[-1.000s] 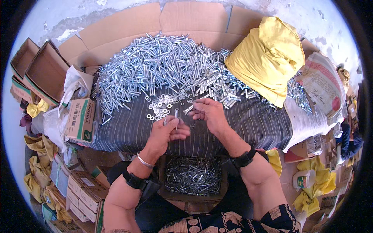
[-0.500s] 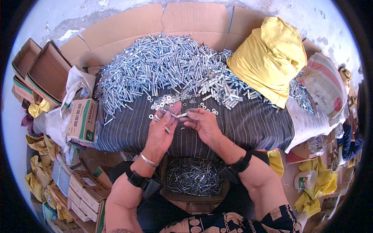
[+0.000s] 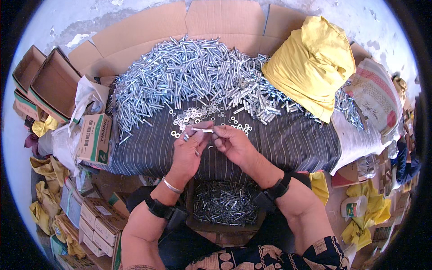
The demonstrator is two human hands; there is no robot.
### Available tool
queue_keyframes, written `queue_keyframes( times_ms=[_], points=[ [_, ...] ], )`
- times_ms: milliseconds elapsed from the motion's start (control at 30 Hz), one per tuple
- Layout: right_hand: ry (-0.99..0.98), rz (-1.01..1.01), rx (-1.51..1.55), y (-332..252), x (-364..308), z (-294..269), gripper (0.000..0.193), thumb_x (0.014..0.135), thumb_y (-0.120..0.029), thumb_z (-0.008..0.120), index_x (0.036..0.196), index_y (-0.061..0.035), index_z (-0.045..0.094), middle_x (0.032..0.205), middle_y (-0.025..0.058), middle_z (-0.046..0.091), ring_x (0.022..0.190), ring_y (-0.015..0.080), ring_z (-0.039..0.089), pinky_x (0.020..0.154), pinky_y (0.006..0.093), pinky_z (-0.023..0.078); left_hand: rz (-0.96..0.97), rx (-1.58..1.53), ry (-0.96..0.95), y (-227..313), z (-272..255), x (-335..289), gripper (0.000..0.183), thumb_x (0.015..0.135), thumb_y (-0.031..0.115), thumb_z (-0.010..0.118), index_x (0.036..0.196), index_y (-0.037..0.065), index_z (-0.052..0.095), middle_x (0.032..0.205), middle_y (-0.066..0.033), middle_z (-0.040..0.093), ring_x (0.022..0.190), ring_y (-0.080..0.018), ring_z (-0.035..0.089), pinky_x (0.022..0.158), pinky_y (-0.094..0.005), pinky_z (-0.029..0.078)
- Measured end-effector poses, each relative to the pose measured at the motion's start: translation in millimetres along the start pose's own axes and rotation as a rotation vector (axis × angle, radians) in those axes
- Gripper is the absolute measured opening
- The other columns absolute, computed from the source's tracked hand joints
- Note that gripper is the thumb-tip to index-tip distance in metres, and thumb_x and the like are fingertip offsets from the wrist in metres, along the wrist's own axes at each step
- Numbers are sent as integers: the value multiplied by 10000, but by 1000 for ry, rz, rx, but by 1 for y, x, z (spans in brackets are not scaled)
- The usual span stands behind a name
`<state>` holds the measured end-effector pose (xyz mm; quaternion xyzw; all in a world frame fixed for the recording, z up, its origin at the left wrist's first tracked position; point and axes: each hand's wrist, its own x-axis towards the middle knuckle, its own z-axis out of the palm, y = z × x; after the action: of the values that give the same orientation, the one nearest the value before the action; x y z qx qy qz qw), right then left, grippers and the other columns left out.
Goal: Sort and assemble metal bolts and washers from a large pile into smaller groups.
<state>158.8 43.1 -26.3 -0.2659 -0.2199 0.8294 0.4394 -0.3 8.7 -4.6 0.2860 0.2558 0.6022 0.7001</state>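
In front of the dark striped cloth (image 3: 148, 155), my left hand (image 3: 188, 155) is closed round a slim metal bolt (image 3: 202, 130), which lies nearly level between both hands. More small metal pieces (image 3: 186, 137) poke out between its fingers. My right hand (image 3: 234, 143) pinches the bolt's right end between thumb and fingertips; whether a separate sleeve sits there is hidden. Just beyond the hands lie loose flat washers (image 3: 191, 115) and smaller rings (image 3: 243, 128). Behind them rises a big heap of silvery metal sleeves and rods (image 3: 180, 72).
Below the cloth's front edge, a box of darker bolts (image 3: 225, 204) stands between my knees. A yellow cloth sack (image 3: 310, 67) rests on the heap's right side. Cardboard (image 3: 225, 18) walls the back. Empty cartons (image 3: 54, 85) and a printed box (image 3: 95, 138) are at the left.
The piece in my right fingers has come into line with the bolt in my left hand. The bolt now lies nearly level, and my right fingers have closed in at its end.
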Motion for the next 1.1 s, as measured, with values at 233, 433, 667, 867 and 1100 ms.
queue_keyframes(
  times_ms=[233, 433, 667, 867, 1100],
  points=[
    [170, -88, -101, -46, -3, -2, 137, 841, -168, 648, 821, -54, 574, 651, 13, 536, 517, 104, 457, 458, 232, 330, -115, 326, 163, 23, 7, -10, 305, 929, 87, 503, 1178, -88, 505, 1039, -227, 614, 815, -220, 662, 677, -307, 590],
    [152, -24, -389, -29, -5, 13, 127, 827, -142, 648, 784, -33, 597, 635, 30, 571, 446, 108, 511, 360, 239, 324, -368, 396, 145, 23, 10, -11, 240, 937, 149, 518, 1076, -42, 564, 789, -165, 652, 428, -76, 461, 355, -196, 336],
    [7, -296, -608, -12, -2, 28, 167, 877, -151, 592, 921, 4, 634, 689, 75, 614, 505, 148, 596, 442, 265, 471, -266, 397, 134, 27, -7, -13, 203, 935, 157, 522, 996, -31, 569, 764, -146, 633, 447, -66, 466, 359, -190, 337],
    [17, -867, -1593, 13, 26, 1, 134, 771, -93, 601, 900, -73, 633, 783, 156, 595, 679, 339, 627, 573, 428, 506, -118, 175, 203, 32, -6, -8, 179, 932, 129, 528, 983, -38, 565, 800, -194, 651, 505, -98, 523, 416, -212, 400],
    [80, -821, -1792, 24, 30, 6, 66, 729, -55, 603, 794, -44, 604, 754, 168, 582, 686, 370, 611, 599, 474, 495, -152, 206, 252, 31, -6, -7, 169, 917, 116, 550, 934, -43, 604, 832, -190, 663, 527, -87, 532, 403, -197, 387]
  ],
)
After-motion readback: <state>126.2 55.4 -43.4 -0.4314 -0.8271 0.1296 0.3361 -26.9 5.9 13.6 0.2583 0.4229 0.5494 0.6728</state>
